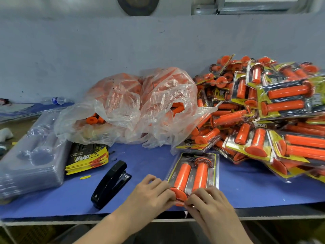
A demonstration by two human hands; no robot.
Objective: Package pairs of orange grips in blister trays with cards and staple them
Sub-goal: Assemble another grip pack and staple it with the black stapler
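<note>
Clear plastic blister tray (193, 170), holding two ribbed orange rubber grips (182, 175) over a dark printed card (189, 156), lies just ahead of both hands, its near end under their fingertips. The left hand (152, 191) and the right hand (210, 201) each curl their fingers and pinch that near edge, thumbs almost meeting beside one grip's orange flange. This looks like the closing step: pressing the tray shut before stapling. The next move probably calls for one hand to hold the edge together while the other fetches the black desk stapler (111, 184), just left of the left hand. Finished packs (274, 110) heap up beyond the right hand.
</note>
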